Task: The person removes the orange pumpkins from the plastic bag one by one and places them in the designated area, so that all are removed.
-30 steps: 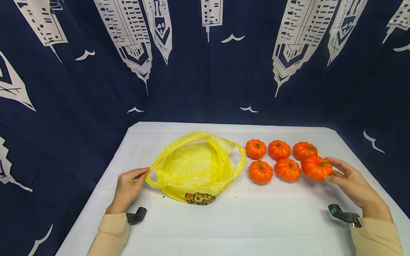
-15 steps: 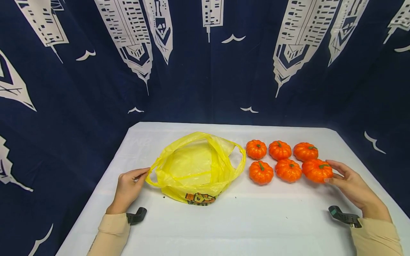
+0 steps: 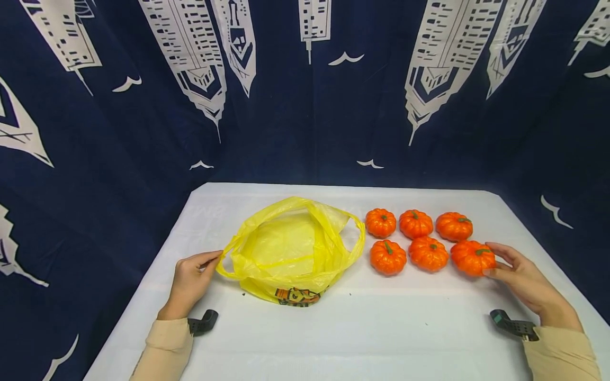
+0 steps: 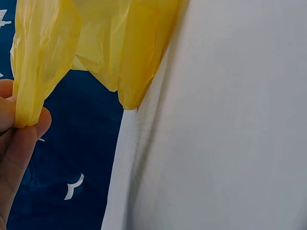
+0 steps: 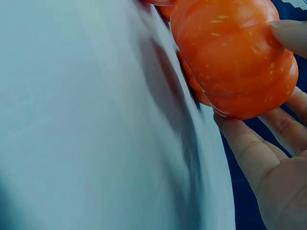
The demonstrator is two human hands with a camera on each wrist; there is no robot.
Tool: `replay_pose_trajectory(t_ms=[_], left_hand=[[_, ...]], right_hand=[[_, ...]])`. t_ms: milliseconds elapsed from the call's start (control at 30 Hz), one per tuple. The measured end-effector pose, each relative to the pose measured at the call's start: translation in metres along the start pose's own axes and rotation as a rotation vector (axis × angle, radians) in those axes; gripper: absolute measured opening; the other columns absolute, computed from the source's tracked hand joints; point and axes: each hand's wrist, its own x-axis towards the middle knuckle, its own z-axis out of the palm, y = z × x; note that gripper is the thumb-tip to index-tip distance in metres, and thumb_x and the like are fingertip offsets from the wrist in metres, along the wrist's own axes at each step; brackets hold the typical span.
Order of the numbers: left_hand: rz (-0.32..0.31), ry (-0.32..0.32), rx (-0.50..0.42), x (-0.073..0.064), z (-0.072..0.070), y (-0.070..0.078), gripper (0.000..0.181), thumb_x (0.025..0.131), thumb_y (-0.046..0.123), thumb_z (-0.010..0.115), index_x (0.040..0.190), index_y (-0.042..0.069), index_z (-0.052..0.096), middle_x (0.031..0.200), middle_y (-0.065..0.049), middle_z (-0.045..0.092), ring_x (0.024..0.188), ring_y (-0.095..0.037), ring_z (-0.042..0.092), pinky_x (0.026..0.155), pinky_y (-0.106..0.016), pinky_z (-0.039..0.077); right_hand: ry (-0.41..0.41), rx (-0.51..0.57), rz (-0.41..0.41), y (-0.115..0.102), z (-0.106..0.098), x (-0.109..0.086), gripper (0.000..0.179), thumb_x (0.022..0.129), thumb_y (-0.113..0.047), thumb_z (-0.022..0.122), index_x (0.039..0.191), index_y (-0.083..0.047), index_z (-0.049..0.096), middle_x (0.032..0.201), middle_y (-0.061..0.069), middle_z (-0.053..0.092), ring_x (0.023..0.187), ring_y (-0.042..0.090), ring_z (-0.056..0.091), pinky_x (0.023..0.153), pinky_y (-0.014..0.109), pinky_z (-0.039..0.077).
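At the left of the table my left hand (image 3: pixel 191 280) pinches a handle of a yellow plastic bag (image 3: pixel 281 248). The left wrist view shows the bunched handle (image 4: pixel 29 103) between thumb and fingers. The bag lies with its mouth spread wide and a printed picture on its front. On the right side, my right hand (image 3: pixel 529 280) grips a small orange pumpkin (image 3: pixel 473 258) with a green stem, thumb on the near side. In the right wrist view fingertips press on the pumpkin (image 5: pixel 235 57) from both sides, and it sits close to the table surface.
Left of the held one stand two more pumpkins in the front row, one (image 3: pixel 429 254) and another (image 3: pixel 388 257). Behind is a row of three, with one (image 3: pixel 416 224) in its middle. A dark blue printed curtain (image 3: pixel 305 116) hangs behind the white table (image 3: pixel 333 338).
My right hand has lowered the pumpkin, bringing it down into line with the front row. My left hand and the bag have stayed put.
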Motion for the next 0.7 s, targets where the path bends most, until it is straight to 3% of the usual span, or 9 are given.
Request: replay_pose_trajectory(t_ms=[100,233,333,533,700], left_hand=[[-0.002,-0.003,0.002,-0.0010,-0.0001,-0.0003,0.027,0.074,-0.016,0.078,0.096,-0.001,0.079,0.089,-0.013,0.078,0.075,-0.024,0.073,0.069,-0.001,0.048],[-0.004,-0.006,0.003,-0.0016,-0.0008,-0.0002,0.027,0.075,-0.016,0.077,0.096,-0.001,0.079,0.089,-0.013,0.078,0.075,-0.027,0.073,0.070,-0.001,0.048],[0.002,-0.006,-0.003,-0.0010,-0.0015,0.0000,0.026,0.075,-0.016,0.077,0.096,-0.001,0.079,0.089,-0.013,0.078,0.075,-0.027,0.073,0.070,-0.001,0.048],[0.006,-0.003,-0.005,-0.0002,-0.0022,0.0002,0.026,0.075,-0.016,0.078,0.096,-0.001,0.079,0.089,-0.014,0.078,0.076,-0.027,0.074,0.071,0.000,0.048],[-0.004,-0.007,-0.003,-0.0008,-0.0024,0.0003,0.026,0.075,-0.016,0.077,0.097,-0.001,0.079,0.090,-0.014,0.078,0.077,-0.028,0.074,0.071,0.000,0.048]], right_hand=[[0.007,-0.090,0.029,0.0013,0.0000,-0.0011,0.060,0.098,-0.002,0.060,0.139,-0.041,0.040,0.139,-0.025,0.033,0.098,-0.023,0.044,0.079,0.000,0.045],[0.017,-0.151,0.053,0.0024,0.0003,-0.0020,0.061,0.099,-0.007,0.060,0.144,-0.039,0.036,0.153,-0.010,0.027,0.098,-0.024,0.042,0.080,0.000,0.045],[0.022,-0.150,0.043,0.0035,0.0002,-0.0021,0.060,0.099,-0.006,0.060,0.145,-0.037,0.037,0.151,-0.012,0.030,0.098,-0.024,0.041,0.080,0.000,0.045],[0.031,0.068,0.005,0.0052,-0.0020,-0.0005,0.052,0.097,0.008,0.053,0.129,-0.032,0.046,0.115,-0.031,0.049,0.097,-0.018,0.055,0.076,0.003,0.049],[0.029,0.116,0.015,0.0067,-0.0021,-0.0013,0.051,0.097,0.008,0.053,0.125,-0.033,0.047,0.110,-0.032,0.052,0.095,-0.017,0.057,0.076,0.004,0.050]])
